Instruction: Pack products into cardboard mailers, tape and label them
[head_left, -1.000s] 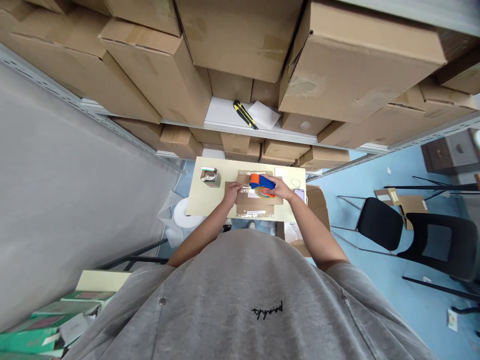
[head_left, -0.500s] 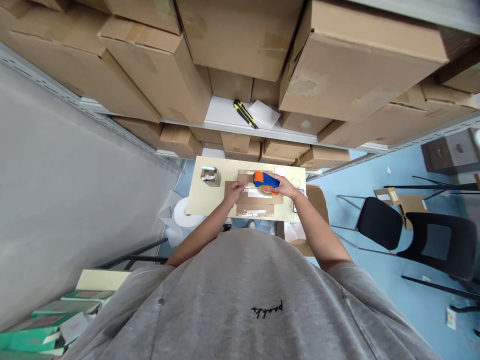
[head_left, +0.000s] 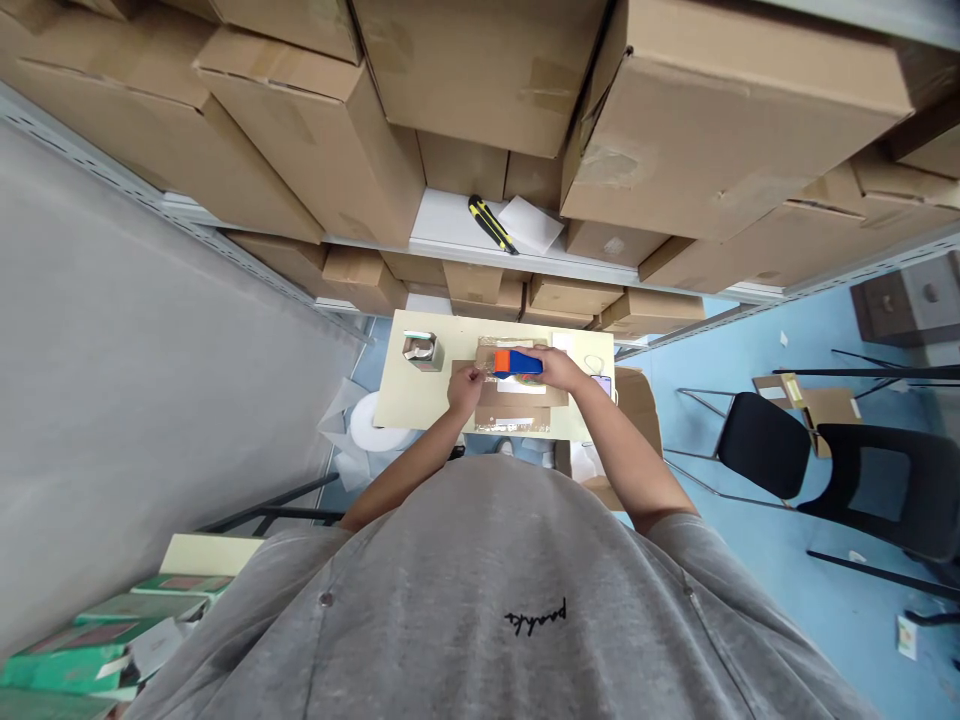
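Note:
A flat brown cardboard piece with clear tape strips lies on a small pale yellow table. My right hand is closed around an orange and blue tape dispenser, held over the cardboard's far part. My left hand rests at the cardboard's left edge with fingers pinched together, close to the dispenser's orange end; what it pinches is too small to make out.
A small metallic box stands on the table's left. Behind the table, shelves hold many cardboard boxes, a yellow utility knife and a white sheet. Black chairs stand to the right, and green boxes lie at lower left.
The right hand has drawn the tape dispenser leftward and slightly away over the cardboard, levelling it. The left hand has stayed at the cardboard's left edge.

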